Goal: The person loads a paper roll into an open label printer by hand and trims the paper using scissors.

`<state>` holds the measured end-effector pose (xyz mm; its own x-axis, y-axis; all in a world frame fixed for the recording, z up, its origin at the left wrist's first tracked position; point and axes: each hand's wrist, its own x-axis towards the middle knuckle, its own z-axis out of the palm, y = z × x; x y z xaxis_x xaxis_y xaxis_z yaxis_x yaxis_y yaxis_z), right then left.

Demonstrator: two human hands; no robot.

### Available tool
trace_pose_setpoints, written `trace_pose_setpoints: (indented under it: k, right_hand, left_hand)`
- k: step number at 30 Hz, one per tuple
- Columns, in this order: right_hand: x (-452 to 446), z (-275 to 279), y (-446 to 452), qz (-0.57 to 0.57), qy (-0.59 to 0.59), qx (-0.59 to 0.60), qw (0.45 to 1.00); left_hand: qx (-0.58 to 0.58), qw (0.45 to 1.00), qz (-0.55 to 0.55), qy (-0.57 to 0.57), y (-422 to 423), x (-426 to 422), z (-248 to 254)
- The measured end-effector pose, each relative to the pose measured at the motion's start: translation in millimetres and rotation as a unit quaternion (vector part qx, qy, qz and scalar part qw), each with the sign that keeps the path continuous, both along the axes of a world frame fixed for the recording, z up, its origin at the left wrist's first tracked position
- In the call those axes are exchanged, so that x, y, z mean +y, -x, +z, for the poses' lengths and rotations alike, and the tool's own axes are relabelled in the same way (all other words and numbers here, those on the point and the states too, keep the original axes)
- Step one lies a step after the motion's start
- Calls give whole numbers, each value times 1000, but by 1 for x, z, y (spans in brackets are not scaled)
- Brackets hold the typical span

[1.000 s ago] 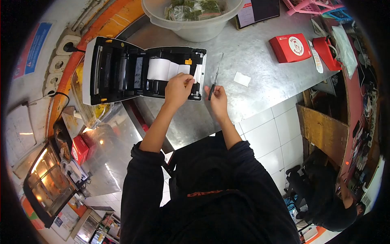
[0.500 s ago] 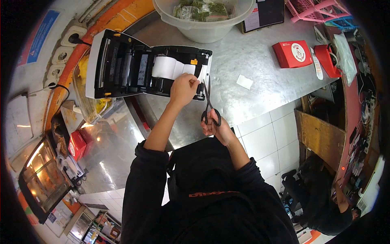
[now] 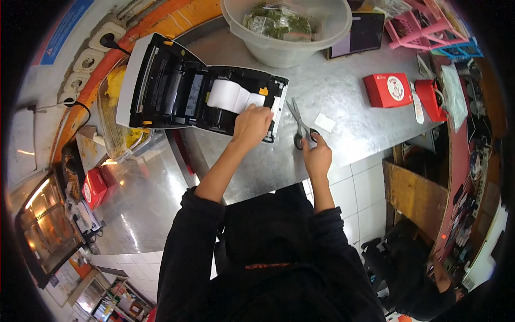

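Hands (image 3: pixel 318 156) on scissors (image 3: pixel 301 125) and paper (image 3: pixel 229 96)

Left: white wall (image 3: pixel 48 80), orange band (image 3: pixel 155 29), row of sockets (image 3: pixel 87 61). Steel table (image 3: pixel 348 94), surface shiny in places. Floor (image 3: pixel 342 196): white, square-tiled. Right: scuffed brown wooden panel (image 3: pixel 416 198). Lower left: glass-fronted cabinet (image 3: pixel 48 231), lit warm inside.

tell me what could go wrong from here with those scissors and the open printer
The scissors in the right grip have parted blades near the left grip; a careless swing might nick its fingers.

The left grip is over the paper drawn from the roll, so an uneven tug could skew or tear it inside the open printer.
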<state>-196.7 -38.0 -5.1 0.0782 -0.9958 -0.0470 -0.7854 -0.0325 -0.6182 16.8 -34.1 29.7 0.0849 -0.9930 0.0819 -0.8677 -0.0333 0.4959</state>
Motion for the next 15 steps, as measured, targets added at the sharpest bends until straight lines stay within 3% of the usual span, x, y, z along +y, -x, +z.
trace_pose_setpoints:
  k: [3, 6, 7, 9, 15]
  right_hand:
    - [-12, 21, -17, 0, -35, 1, 999]
    - [-30, 16, -44, 14, -55, -217, 975]
    - [-37, 12, -56, 16, -59, -214, 975]
    - [-51, 2, -77, 8, -95, -330, 939]
    - [-42, -38, -84, 50, -203, -424, 881]
  left_hand:
    - [4, 995, 23, 92, 5, 2, -9]
    - [-30, 994, 63, 87, 11, 2, -2]
    - [-49, 992, 88, 80, 14, 4, -2]
    - [-22, 991, 105, 83, 16, 10, -12]
    - [15, 996, 82, 16, 11, 27, -7]
